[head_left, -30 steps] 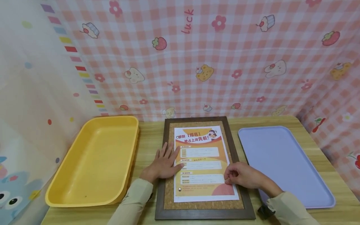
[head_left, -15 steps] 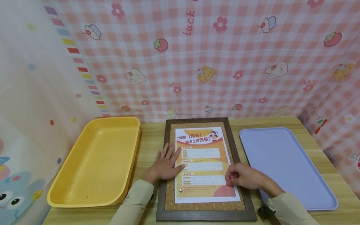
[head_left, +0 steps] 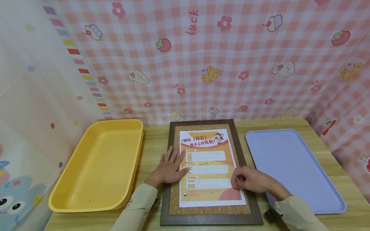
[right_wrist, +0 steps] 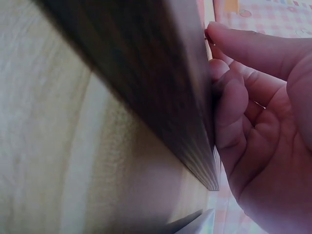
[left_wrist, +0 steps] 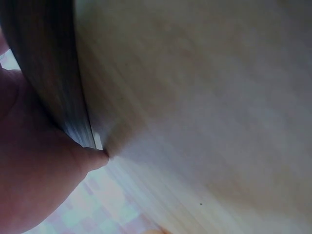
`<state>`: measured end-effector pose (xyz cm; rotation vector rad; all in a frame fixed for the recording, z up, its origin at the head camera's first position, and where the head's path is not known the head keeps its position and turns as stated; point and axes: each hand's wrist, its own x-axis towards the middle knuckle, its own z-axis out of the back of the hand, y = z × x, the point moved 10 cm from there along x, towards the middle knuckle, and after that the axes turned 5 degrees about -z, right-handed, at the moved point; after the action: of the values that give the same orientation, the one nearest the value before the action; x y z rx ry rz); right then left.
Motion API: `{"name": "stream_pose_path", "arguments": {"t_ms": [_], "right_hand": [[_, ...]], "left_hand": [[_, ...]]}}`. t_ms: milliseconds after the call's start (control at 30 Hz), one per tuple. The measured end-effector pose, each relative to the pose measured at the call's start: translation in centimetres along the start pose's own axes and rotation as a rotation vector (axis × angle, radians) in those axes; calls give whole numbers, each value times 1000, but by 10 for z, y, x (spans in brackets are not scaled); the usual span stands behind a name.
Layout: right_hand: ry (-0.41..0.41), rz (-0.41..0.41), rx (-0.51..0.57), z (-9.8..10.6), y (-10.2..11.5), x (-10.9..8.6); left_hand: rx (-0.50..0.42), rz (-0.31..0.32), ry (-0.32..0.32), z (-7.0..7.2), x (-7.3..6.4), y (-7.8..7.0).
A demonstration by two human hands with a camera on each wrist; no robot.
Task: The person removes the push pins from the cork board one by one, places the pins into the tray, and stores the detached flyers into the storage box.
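Observation:
A printed orange-and-white poster (head_left: pixel 206 175) lies on a cork board (head_left: pixel 175 205) with a dark wooden frame (head_left: pixel 211 220). Silver thumbtacks show at its two upper corners and at the lower left (head_left: pixel 185 194). My left hand (head_left: pixel 167 170) rests flat, fingers spread, across the frame's left side and the poster's edge. At the poster's lower right edge, my right hand (head_left: pixel 250 179) has its thumb and index finger pinched together. In the right wrist view a small dark thumbtack (right_wrist: pixel 209 37) shows between those tips, mostly hidden; the other fingers curl beside the frame.
A deep yellow tray (head_left: pixel 101 160) stands left of the board on the wooden table (head_left: pixel 153 141). To the right lies a shallow lavender tray (head_left: pixel 289 166), partly under the right forearm. A pink checkered cloth (head_left: pixel 185 64) hangs behind the table.

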<state>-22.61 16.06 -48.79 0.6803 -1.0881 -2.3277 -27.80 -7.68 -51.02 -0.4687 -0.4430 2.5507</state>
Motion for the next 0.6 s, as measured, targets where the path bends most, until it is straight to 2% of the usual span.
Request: {"name": "stream_pose_path", "arguments": {"t_ms": [300, 600], "right_hand": [[14, 16, -4, -1, -1, 1], [17, 25, -7, -1, 0, 0]], "left_hand": [[0, -5, 10, -4, 1, 3], [4, -7, 5, 0, 0, 0]]}}
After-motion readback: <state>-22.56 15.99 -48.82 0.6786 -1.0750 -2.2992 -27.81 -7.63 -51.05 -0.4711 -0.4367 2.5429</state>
